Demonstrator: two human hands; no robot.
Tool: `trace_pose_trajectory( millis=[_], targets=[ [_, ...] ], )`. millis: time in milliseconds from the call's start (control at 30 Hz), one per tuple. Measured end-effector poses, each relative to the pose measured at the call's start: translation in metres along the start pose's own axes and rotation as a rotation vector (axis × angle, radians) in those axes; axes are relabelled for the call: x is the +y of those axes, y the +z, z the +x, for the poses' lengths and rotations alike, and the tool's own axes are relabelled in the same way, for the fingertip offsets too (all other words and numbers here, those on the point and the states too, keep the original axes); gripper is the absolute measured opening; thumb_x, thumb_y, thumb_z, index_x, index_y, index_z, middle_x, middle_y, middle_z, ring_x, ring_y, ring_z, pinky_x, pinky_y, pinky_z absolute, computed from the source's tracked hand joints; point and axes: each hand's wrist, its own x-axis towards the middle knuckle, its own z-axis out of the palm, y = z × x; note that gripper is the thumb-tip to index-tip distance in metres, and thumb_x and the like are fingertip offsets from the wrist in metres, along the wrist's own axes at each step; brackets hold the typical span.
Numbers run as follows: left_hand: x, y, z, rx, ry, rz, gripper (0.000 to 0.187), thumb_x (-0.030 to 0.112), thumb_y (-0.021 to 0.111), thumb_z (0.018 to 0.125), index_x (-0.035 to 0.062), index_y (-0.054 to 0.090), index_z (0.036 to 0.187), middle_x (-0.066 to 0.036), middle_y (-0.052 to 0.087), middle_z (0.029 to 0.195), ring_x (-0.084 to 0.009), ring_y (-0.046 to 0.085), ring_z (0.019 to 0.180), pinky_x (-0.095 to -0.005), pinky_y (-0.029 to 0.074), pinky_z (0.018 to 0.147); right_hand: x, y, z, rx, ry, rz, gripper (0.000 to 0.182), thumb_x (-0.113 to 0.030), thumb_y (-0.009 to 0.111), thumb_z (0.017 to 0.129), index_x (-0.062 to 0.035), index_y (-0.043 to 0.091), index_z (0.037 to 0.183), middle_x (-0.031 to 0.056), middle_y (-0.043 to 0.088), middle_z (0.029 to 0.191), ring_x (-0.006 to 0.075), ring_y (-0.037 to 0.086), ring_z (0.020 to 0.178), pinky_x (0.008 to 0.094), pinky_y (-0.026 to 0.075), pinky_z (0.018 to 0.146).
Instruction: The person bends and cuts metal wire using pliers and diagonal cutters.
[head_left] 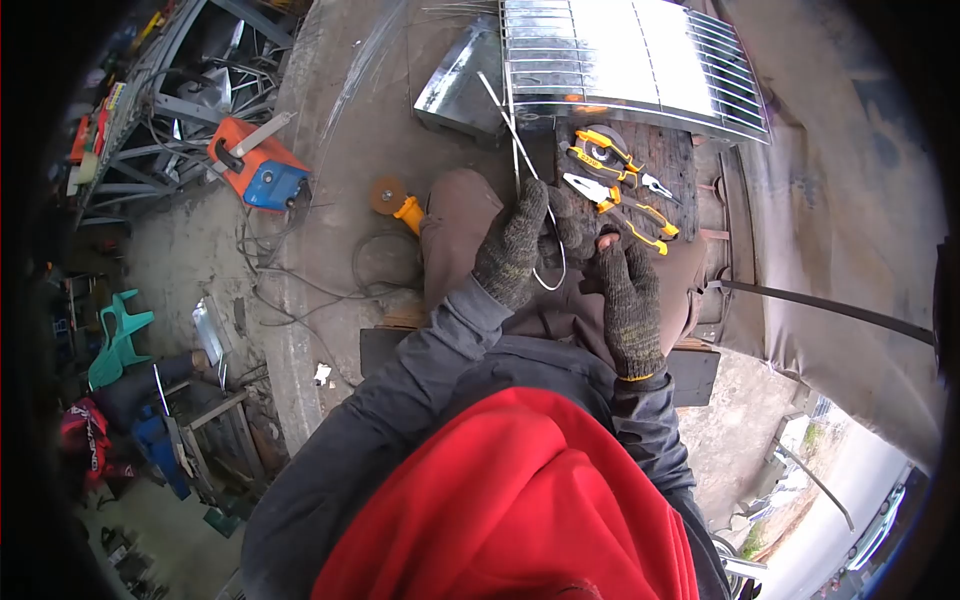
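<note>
A thin metal rod [517, 138], bent into a loop at its lower end, has two long ends that cross above my gloved left hand [514, 245]. The fingers of that hand are closed round the rod. Just right of the loop is my gloved right hand [629, 305], its fingers pressed together and a bare fingertip showing; whether it holds anything is hidden. Beyond my hands, yellow-and-black pliers [622, 212] and a second pair of pliers [640, 178] lie on a dark wooden block [672, 150], beside a round disc [600, 147].
A metal grille [640, 65] stands at the top. An angle grinder [398, 203] lies left of my knee, near loose cables [315, 285]. An orange-and-blue machine [262, 168] sits further left, and a green plastic chair [122, 338] is at the far left.
</note>
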Motion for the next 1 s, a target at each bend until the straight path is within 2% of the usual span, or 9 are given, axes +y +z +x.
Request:
trace_pose_trajectory(
  millis=[67, 200, 267, 367, 533, 767, 867, 967, 1000],
  targets=[
    [-0.001, -0.016, 0.010, 0.065, 0.195, 0.176, 0.038, 0.041, 0.045, 0.103, 0.0058, 0.059, 0.098, -0.006, 0.064, 0.091, -0.0179, 0.064, 0.089, -0.0348, 0.054, 0.078, -0.001, 0.003, -0.009, -0.018, 0.083, -0.052, 0.030, -0.023, 0.056, 0.101, -0.0010, 0.060, 0.121, 0.0075, 0.060, 0.099, 0.0131, 0.058, 0.091, 0.0278, 0.048, 0.079],
    [0.010, -0.019, 0.003, -0.014, 0.210, 0.558, 0.036, 0.035, 0.043, 0.105, 0.0035, 0.060, 0.106, -0.005, 0.063, 0.097, -0.0150, 0.060, 0.093, -0.0316, 0.052, 0.082, -0.002, 0.004, -0.014, -0.104, -0.568, -0.382, 0.048, -0.042, 0.043, 0.104, -0.0023, 0.055, 0.129, 0.0093, 0.066, 0.108, 0.0180, 0.066, 0.090, 0.0308, 0.054, 0.076],
    [0.016, -0.014, -0.002, -0.162, -0.004, 0.709, 0.036, 0.032, 0.044, 0.105, 0.0008, 0.058, 0.117, -0.007, 0.062, 0.108, -0.0138, 0.059, 0.099, -0.0290, 0.048, 0.091, -0.008, 0.007, -0.008, -0.360, 0.539, 0.885, 0.057, -0.053, 0.038, 0.103, -0.0053, 0.055, 0.130, 0.0081, 0.067, 0.107, 0.0185, 0.068, 0.083, 0.0302, 0.055, 0.070],
    [0.013, -0.013, -0.008, -0.299, -0.029, 0.600, 0.037, 0.023, 0.046, 0.105, -0.0018, 0.052, 0.132, -0.009, 0.059, 0.125, -0.0141, 0.057, 0.113, -0.0273, 0.044, 0.100, -0.014, 0.020, -0.003, -0.173, 0.566, 0.830, 0.062, -0.059, 0.039, 0.100, -0.0077, 0.056, 0.129, 0.0058, 0.066, 0.103, 0.0148, 0.066, 0.080, 0.0260, 0.054, 0.067],
    [0.028, -0.017, 0.003, -0.704, 0.482, 1.041, 0.037, 0.009, 0.049, 0.102, -0.0050, 0.047, 0.136, -0.010, 0.057, 0.131, -0.0155, 0.054, 0.122, -0.0280, 0.044, 0.103, -0.003, 0.022, 0.000, -0.161, 0.500, 0.804, 0.055, -0.055, 0.046, 0.098, -0.0095, 0.056, 0.129, 0.0033, 0.067, 0.104, 0.0167, 0.065, 0.089, 0.0305, 0.054, 0.076],
    [0.050, 0.003, 0.002, -0.605, 0.207, 0.988, 0.032, 0.006, 0.053, 0.099, -0.0001, 0.055, 0.130, -0.012, 0.059, 0.126, -0.0200, 0.058, 0.116, -0.0337, 0.048, 0.097, -0.006, 0.030, 0.004, -0.160, 0.512, 0.632, 0.067, -0.071, 0.037, 0.094, -0.0102, 0.062, 0.107, 0.0033, 0.063, 0.082, 0.0120, 0.057, 0.061, 0.0251, 0.043, 0.050],
    [0.065, -0.009, 0.017, -0.524, 0.979, 1.478, 0.021, 0.010, 0.064, 0.092, 0.0039, 0.068, 0.112, -0.012, 0.065, 0.111, -0.0218, 0.064, 0.101, -0.0343, 0.053, 0.084, -0.021, 0.030, -0.003, -0.175, 0.548, 0.419, 0.072, -0.069, 0.029, 0.097, -0.0073, 0.065, 0.099, 0.0002, 0.055, 0.065, 0.0120, 0.046, 0.052, 0.0287, 0.036, 0.048],
    [0.076, 0.018, 0.002, -0.382, 0.310, 0.924, 0.024, 0.011, 0.067, 0.088, 0.0039, 0.069, 0.111, -0.012, 0.067, 0.104, -0.0244, 0.066, 0.097, -0.0334, 0.053, 0.083, 0.011, 0.034, -0.002, -0.099, 0.200, 0.091, 0.075, -0.068, 0.024, 0.098, -0.0068, 0.062, 0.079, -0.0002, 0.052, 0.059, 0.0096, 0.044, 0.051, 0.0243, 0.032, 0.049],
    [0.075, 0.017, 0.003, -0.382, 0.310, 0.924, 0.024, 0.011, 0.067, 0.088, 0.0039, 0.069, 0.111, -0.012, 0.067, 0.104, -0.0244, 0.066, 0.097, -0.0334, 0.053, 0.083, 0.007, 0.031, -0.001, -0.099, 0.200, 0.091, 0.075, -0.068, 0.024, 0.098, -0.0068, 0.062, 0.079, -0.0002, 0.052, 0.059, 0.0096, 0.044, 0.051, 0.0243, 0.032, 0.049]
  ],
)
